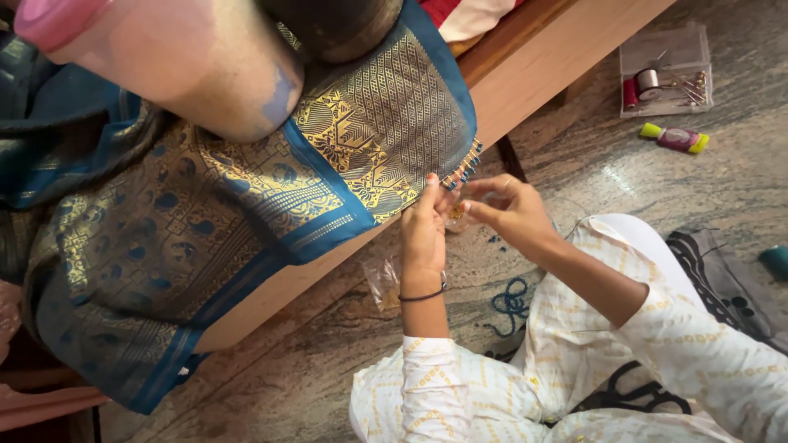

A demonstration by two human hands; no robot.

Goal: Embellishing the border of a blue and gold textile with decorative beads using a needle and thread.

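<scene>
Head view, looking down. Two hands in frame, both yours, both at the corner of one blue and gold cloth (246,205) that hangs over the edge of a wooden ledge (525,74).

Your left hand (424,234): fingers curled upward, thumb and forefinger tip pinched at the fringe of small beads (465,168) along the cloth edge. One dark band sits on that wrist.

Your right hand (510,212): fingers bent, closed on something small and pale close beside the left fingertips; what it is, cannot tell. One ring shows on a finger. The two hands are almost touching, just below the cloth corner.

Count of other items on the stone floor (591,164):
- one clear plastic box (666,70), well apart to the upper right, with one red thread spool, one pale spool and a few pins inside
- one spool with yellow-green ends (675,138) just below the box
- one coil of blue thread (511,302) beneath your hands
- one small clear bag (383,281) beside your left forearm
- one teal object (775,261) at the right edge, cut off by the frame

One large pale cylinder (197,57) lies on top of the cloth, upper left. Your sleeves and knee in white patterned fabric (574,328) fill the lower right and cover part of the floor
</scene>
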